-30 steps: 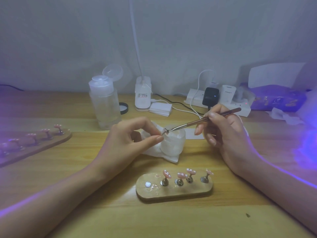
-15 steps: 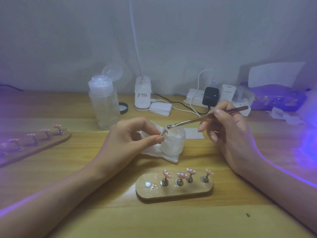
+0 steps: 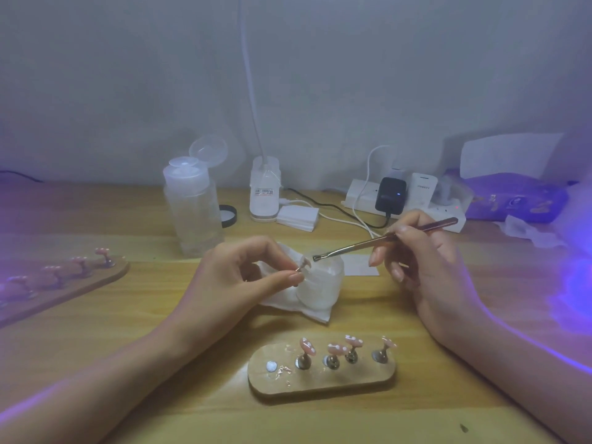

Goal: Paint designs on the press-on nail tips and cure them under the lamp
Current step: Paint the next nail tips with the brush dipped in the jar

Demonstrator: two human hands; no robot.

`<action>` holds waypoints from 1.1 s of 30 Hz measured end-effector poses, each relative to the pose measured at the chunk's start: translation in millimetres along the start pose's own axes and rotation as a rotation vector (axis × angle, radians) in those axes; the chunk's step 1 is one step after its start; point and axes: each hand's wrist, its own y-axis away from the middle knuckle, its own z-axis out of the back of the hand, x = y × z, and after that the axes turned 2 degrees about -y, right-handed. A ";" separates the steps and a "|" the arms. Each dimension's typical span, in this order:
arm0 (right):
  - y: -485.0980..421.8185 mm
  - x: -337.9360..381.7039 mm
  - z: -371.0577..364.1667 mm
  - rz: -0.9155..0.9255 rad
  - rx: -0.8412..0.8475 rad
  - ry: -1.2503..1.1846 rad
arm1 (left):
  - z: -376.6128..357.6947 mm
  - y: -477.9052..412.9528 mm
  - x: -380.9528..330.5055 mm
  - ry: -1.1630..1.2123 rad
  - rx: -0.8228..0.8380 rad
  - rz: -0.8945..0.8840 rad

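Nail tips (image 3: 307, 345): four stood on metal pegs in the oval wooden holder (image 3: 320, 381), on the desk (image 3: 128, 331) at its near side. Left hand (image 3: 234, 277) and right hand (image 3: 426, 267) were raised behind it, over a tissue (image 3: 309, 310) and white jar (image 3: 323, 283). Right fingers curled round a thin metal tool (image 3: 368, 241), pen-fashion. Left thumb and forefinger pinched the peg of a fifth tip (image 3: 306, 261). The tool end lay just beside it; contact could not be told.

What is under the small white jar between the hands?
A crumpled white tissue lies under the jar, sticking out in front and toward the left hand. Whatever sits directly beneath the jar is covered.
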 end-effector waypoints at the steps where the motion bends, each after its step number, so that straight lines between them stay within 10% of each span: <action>1: 0.2 1.3 0.1 0.000 0.005 -0.027 | 0.1 0.3 -0.5 0.006 0.000 0.005; 33: 1.7 3.3 -2.7 0.010 0.068 -0.053 | 0.6 -0.6 -0.6 -0.037 0.031 -0.040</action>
